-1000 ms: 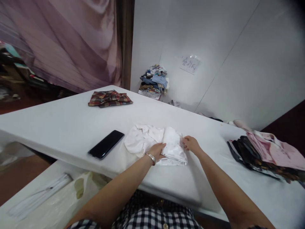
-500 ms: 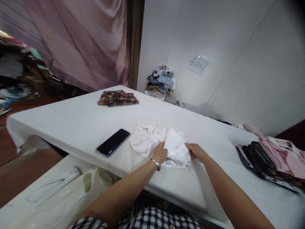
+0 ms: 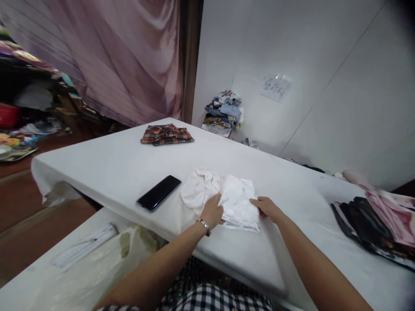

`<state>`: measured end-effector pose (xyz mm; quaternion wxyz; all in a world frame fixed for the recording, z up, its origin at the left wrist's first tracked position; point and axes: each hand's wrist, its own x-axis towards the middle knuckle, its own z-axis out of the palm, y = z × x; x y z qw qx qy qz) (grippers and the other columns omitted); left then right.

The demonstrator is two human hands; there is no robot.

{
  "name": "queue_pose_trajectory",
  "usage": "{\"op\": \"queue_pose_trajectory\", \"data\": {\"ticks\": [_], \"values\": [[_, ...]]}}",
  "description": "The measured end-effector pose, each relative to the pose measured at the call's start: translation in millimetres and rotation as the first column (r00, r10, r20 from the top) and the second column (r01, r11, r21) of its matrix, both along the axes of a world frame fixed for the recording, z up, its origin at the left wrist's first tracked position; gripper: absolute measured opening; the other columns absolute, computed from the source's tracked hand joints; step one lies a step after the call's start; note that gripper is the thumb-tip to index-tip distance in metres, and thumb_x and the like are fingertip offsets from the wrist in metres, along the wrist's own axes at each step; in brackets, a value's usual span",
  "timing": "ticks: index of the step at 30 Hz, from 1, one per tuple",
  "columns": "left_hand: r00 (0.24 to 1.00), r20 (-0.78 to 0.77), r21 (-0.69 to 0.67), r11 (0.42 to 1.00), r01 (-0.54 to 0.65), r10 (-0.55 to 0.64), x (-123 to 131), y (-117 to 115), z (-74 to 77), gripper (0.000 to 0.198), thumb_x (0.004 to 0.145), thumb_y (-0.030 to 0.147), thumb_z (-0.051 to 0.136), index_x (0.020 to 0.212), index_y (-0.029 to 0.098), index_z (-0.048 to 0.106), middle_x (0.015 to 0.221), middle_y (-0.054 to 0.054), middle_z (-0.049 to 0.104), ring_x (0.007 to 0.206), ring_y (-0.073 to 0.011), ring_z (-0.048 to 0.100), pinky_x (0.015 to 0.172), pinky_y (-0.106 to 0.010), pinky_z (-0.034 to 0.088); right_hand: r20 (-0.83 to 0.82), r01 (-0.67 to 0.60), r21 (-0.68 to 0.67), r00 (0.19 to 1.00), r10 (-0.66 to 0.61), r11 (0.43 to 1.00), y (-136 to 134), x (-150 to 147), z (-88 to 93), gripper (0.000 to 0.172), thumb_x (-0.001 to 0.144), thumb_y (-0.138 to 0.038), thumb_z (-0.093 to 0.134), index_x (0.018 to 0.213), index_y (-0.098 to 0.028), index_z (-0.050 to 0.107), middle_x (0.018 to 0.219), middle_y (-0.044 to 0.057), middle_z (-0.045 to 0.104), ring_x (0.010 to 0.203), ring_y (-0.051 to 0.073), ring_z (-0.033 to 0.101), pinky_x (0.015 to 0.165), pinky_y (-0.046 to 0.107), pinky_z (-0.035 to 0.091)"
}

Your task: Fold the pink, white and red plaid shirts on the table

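Gripping opposite edges of a folded part of a white garment [image 3: 240,199], both hands work close together on the bench [image 3: 113,166]. The left hand [image 3: 212,211] holds that part's left edge, its fingers partly hidden by the cloth; the right hand [image 3: 266,208] pinches the right edge, its other fingers curled under, with their tips out of sight. The garment lies flat between the hands, and a looser, rumpled portion spreads out beyond the left hand and to its left.

A silver bracelet [image 3: 205,226] circles the left wrist. Left of the left hand, just beside the rumpled cloth, lies a dark phone [image 3: 158,193], screen up. Farther beyond the left hand is a folded plaid garment [image 3: 167,134] in red and brown. Well to the right of the right hand sits a stack of dark clothes [image 3: 369,224], with a pink garment [image 3: 394,216] on top. Below the left forearm, on a lower white surface, rests a clear plastic bag [image 3: 90,268]. Far beyond the hands rise a heap of mixed clothes [image 3: 225,108] and, on the wall, a handwritten sheet [image 3: 275,87].
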<state>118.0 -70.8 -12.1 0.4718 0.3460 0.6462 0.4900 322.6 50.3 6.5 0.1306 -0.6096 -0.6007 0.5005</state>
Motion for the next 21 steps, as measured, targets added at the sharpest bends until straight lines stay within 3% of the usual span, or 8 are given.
{"op": "queue_pose_trajectory", "data": {"ticks": [3, 5, 7, 9, 12, 15, 18, 21], "values": [[1.0, -0.027, 0.003, 1.0, -0.006, 0.006, -3, -3, 4.3, 0.061, 0.076, 0.018, 0.048, 0.136, 0.017, 0.041, 0.115, -0.017, 0.061, 0.049, -0.0183, 0.061, 0.045, -0.032, 0.051, -0.105, -0.042, -0.042, 0.994, 0.037, 0.998, -2, 0, -1.4, 0.022, 0.078, -0.038, 0.065, 0.071, -0.018, 0.057, 0.055, -0.003, 0.054, 0.045, 0.01, 0.046, 0.043, 0.022, 0.036], [0.999, -0.052, -0.007, 1.0, -0.005, 0.005, -6, -9, 7.2, 0.061, 0.078, 0.02, 0.048, 0.138, 0.017, 0.037, 0.1, -0.013, 0.065, 0.047, -0.0178, 0.061, 0.046, -0.03, 0.049, -0.062, -0.105, -0.043, 0.993, 0.102, 0.994, 0, 4, 1.2, 0.025, 0.079, -0.042, 0.062, 0.071, -0.018, 0.057, 0.057, 0.0, 0.057, 0.048, 0.012, 0.051, 0.046, 0.023, 0.04], [0.995, -0.102, -0.001, 1.0, 0.006, -0.007, -9, -19, 10.2, 0.061, 0.077, 0.025, 0.055, 0.136, 0.017, 0.04, 0.083, -0.008, 0.066, 0.047, -0.0178, 0.06, 0.046, -0.028, 0.047, 0.119, -0.141, 0.071, 0.984, 0.132, 0.987, 7, 9, 8.4, 0.029, 0.079, -0.045, 0.062, 0.071, -0.018, 0.058, 0.063, 0.005, 0.062, 0.056, 0.016, 0.058, 0.052, 0.027, 0.045], [0.981, -0.194, 0.055, 0.998, 0.008, 0.003, -11, -33, 13.0, 0.052, 0.074, 0.032, 0.064, 0.123, 0.018, 0.052, 0.066, -0.002, 0.062, 0.047, -0.0169, 0.058, 0.05, -0.025, 0.045, 0.276, -0.167, 0.291, 0.958, 0.084, 0.942, 17, 11, 18.2, 0.027, 0.079, -0.045, 0.063, 0.079, -0.017, 0.063, 0.081, 0.01, 0.069, 0.075, 0.022, 0.065, 0.066, 0.031, 0.049], [0.978, -0.209, 0.016, 1.0, 0.022, -0.018, -14, -57, 14.2, 0.034, 0.074, 0.046, 0.065, 0.095, 0.02, 0.059, 0.059, 0.001, 0.059, 0.043, -0.0151, 0.053, 0.046, -0.025, 0.041, 0.28, -0.248, 0.476, 0.952, 0.121, 0.844, 33, 2, 30.2, 0.039, 0.078, -0.042, 0.065, 0.11, -0.02, 0.063, 0.123, 0.011, 0.061, 0.109, 0.027, 0.059, 0.09, 0.035, 0.046], [0.989, 0.148, -0.202, 0.979, 0.02, 0.011, -14, -80, 10.8, 0.042, 0.074, 0.055, 0.062, 0.094, 0.019, 0.056, 0.086, -0.008, 0.068, 0.048, -0.0177, 0.059, 0.045, -0.03, 0.046, 0.219, -0.377, 0.404, 0.925, 0.312, 0.833, 51, -23, 32.7, 0.061, 0.074, -0.047, 0.07, 0.128, -0.024, 0.055, 0.142, 0.01, 0.047, 0.119, 0.029, 0.053, 0.1, 0.039, 0.041], [0.829, 0.527, -0.277, 0.96, -0.038, 0.185, -8, -94, 6.5, 0.049, 0.072, 0.053, 0.067, 0.106, 0.02, 0.053, 0.121, -0.015, 0.061, 0.082, -0.0257, 0.068, 0.069, -0.038, 0.055, 0.192, -0.49, 0.305, 0.871, 0.452, 0.816, 70, -56, 28.7, 0.074, 0.067, -0.046, 0.076, 0.133, -0.023, 0.051, 0.143, 0.011, 0.046, 0.123, 0.03, 0.05, 0.105, 0.041, 0.037], [0.689, 0.676, -0.285, 0.955, -0.082, 0.261, -1, -98, 5.4, 0.043, 0.077, 0.046, 0.065, 0.108, 0.019, 0.055, 0.135, -0.015, 0.051, 0.111, -0.0285, 0.06, 0.086, -0.038, 0.051, 0.232, -0.595, 0.223, 0.802, 0.551, 0.772, 86, -85, 23.2, 0.085, 0.059, -0.038, 0.082, 0.135, -0.022, 0.049, 0.137, 0.013, 0.052, 0.122, 0.03, 0.052, 0.104, 0.041, 0.038]]}}
